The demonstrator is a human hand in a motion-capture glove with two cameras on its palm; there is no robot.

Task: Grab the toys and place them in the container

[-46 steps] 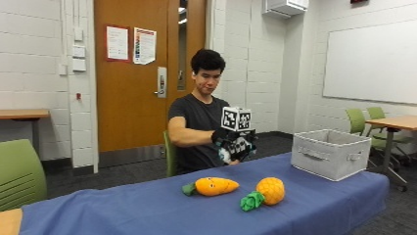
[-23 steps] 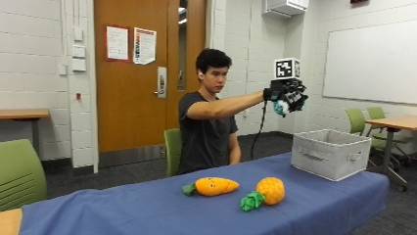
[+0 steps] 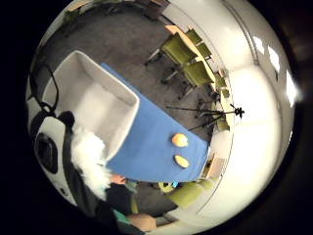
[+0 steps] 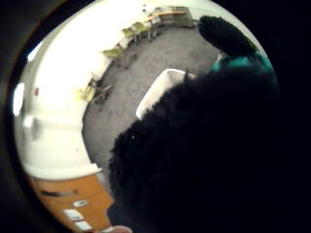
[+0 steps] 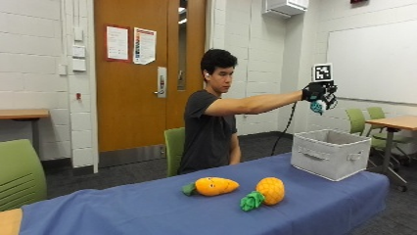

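— What's the hand [image 5: 318,95] doing?
— It's gripping a dark plush toy [image 5: 316,106] in the air above the grey bin [image 5: 329,153]; a carrot [image 5: 214,186] and pineapple [image 5: 269,190] are lying on the desk [image 5: 130,210].
— And from the palm?
— The bin [image 3: 98,105] is sitting below, and the toy [image 4: 204,160] is filling the thumb side.

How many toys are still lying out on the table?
2: a carrot toy and a pineapple toy lie side by side on the blue table. The gloved hand holds another toy above the container.
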